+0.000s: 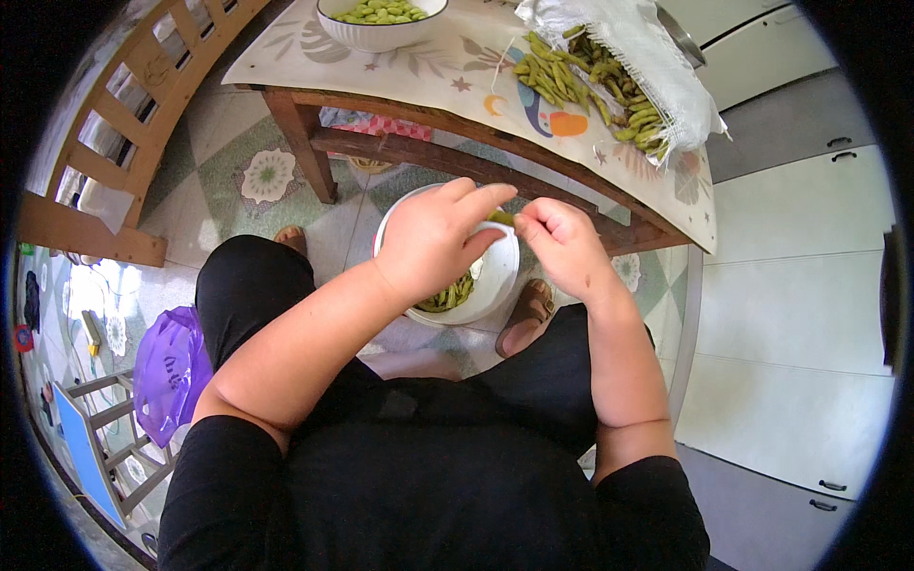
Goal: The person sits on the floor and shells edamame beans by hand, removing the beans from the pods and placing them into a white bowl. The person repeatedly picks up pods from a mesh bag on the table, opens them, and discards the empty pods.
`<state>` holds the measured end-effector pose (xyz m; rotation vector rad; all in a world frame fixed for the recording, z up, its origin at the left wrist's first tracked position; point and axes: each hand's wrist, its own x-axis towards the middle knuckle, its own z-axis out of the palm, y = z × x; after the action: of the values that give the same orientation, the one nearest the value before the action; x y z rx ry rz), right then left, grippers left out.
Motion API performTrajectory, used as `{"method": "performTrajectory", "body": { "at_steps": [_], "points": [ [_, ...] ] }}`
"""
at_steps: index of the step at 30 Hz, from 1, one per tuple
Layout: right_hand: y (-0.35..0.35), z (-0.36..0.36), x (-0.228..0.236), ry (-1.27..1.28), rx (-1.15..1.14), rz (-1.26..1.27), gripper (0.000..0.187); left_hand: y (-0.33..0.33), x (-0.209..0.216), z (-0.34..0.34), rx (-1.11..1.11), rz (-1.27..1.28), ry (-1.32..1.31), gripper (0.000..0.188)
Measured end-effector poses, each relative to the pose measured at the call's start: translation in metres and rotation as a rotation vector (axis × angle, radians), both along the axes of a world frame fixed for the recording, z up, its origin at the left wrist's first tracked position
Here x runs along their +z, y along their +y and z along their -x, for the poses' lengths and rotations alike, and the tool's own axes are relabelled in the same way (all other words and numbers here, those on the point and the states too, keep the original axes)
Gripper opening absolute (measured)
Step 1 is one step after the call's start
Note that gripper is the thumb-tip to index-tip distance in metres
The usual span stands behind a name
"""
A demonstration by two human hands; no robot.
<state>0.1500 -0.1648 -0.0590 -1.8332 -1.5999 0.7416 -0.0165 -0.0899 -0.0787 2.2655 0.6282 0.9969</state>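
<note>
Green pod (502, 219) — one end inside right grip (564, 246)

A hand could cross the surface (381, 81) from its near left corner through the middle, between the bowl (376, 36) and the pods (550, 76); pods and cloth (671, 76) block its right part. Below the near edge, left hand (438, 233) and right hand (564, 246) obstruct the bucket (500, 285); its near right side lies open.

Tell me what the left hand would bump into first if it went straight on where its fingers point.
Most likely the right hand, which pinches a green bean pod in the gap between them. Depth is unclear, though, so the left hand might just pass over it.
</note>
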Motion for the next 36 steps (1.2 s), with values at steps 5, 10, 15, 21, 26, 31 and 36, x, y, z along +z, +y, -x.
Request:
{"method": "performTrajectory", "body": {
  "at_steps": [5, 10, 15, 21, 26, 31, 36],
  "points": [
    [-0.006, 0.003, 0.000, -0.104, 0.102, -0.002, 0.022, -0.002, -0.014, -0.004, -0.061, -0.199, 0.179, 0.011],
    [-0.014, 0.006, -0.001, -0.573, 0.312, -0.147, 0.008, -0.005, -0.015, -0.005, -0.191, -0.158, 0.391, 0.011],
    [-0.016, -0.009, -0.001, -0.038, 0.437, -0.082, 0.015, 0.001, -0.018, -0.004, -0.542, 0.241, 0.194, 0.012],
    [-0.021, 0.012, -0.019, 0.679, 0.121, -0.177, 0.024, -0.006, -0.017, -0.006, -0.573, 0.923, -0.064, 0.019],
    [-0.018, 0.017, -0.031, 0.406, 0.056, -0.360, 0.025, -0.011, -0.021, -0.007, -0.437, 1.022, -0.086, 0.019],
    [-0.011, 0.015, -0.033, 0.650, -0.074, -0.183, 0.024, -0.011, -0.021, -0.005, -0.270, 0.948, -0.101, 0.019],
    [-0.006, 0.018, -0.032, 0.773, -0.105, 0.027, 0.024, -0.011, -0.014, -0.009, -0.195, 1.121, -0.313, 0.024]
  ]
}}
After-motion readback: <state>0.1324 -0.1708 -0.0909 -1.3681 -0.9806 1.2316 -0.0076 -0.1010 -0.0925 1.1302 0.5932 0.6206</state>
